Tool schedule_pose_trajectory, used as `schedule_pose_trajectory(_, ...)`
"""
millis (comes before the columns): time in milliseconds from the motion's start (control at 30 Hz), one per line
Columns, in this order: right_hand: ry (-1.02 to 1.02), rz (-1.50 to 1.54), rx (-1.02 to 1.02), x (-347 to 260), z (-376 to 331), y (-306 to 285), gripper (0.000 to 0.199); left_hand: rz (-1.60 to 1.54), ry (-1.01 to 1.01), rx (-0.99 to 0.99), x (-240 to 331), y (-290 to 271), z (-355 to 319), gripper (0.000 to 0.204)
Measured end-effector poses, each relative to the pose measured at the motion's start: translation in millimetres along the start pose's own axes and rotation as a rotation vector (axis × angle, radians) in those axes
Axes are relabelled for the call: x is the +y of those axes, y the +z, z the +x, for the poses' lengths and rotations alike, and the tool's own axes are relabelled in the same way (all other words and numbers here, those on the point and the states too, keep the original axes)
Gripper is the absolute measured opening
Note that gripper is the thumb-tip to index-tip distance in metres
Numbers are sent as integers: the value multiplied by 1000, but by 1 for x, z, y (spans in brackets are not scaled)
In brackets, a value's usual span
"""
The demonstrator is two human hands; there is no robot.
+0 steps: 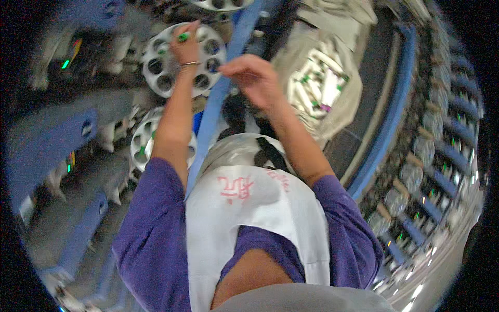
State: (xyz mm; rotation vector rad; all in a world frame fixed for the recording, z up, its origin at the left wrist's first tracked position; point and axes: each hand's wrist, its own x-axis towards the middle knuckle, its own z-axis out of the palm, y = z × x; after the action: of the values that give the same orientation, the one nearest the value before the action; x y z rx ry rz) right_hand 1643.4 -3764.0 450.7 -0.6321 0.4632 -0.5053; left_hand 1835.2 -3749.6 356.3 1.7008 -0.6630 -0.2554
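My left hand is over a round white magazine disc with a ring of holes. Its fingers are closed around a yarn bobbin, whose green end shows among them; the rest is hidden by the hand. To the right of the disc, above a slanting blue rail, is my right hand. Its fingers are bent and drawn together toward the disc, slightly blurred, and anything between them is too small to make out. Right of that hand, an open beige sack holds several white yarn bobbins with green ends.
A second holed disc sits nearer on the left, and part of another disc shows at the top. Blue machine units line the left. Beyond the sack runs a curved blue rail, with a long row of machine units behind it.
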Motion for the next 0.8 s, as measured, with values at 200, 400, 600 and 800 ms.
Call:
schedule_pose_trajectory(200,-40,90,-66,15,11,8,33,-125,-217,-919,6,-63,-40,19)
schedule_pose_trajectory(400,-232,-750,257,-35,-22,-107,24,-673,-628,53,-30,-171,-32,25)
schedule_pose_trajectory(600,177,-2014,818,-43,-85,-283,23,218,-678,-14,-53,-197,-46,26)
schedule_pose_trajectory(800,-112,-1600,678,-101,-64,-303,40,-257,-1040,540,-26,-197,-90,31)
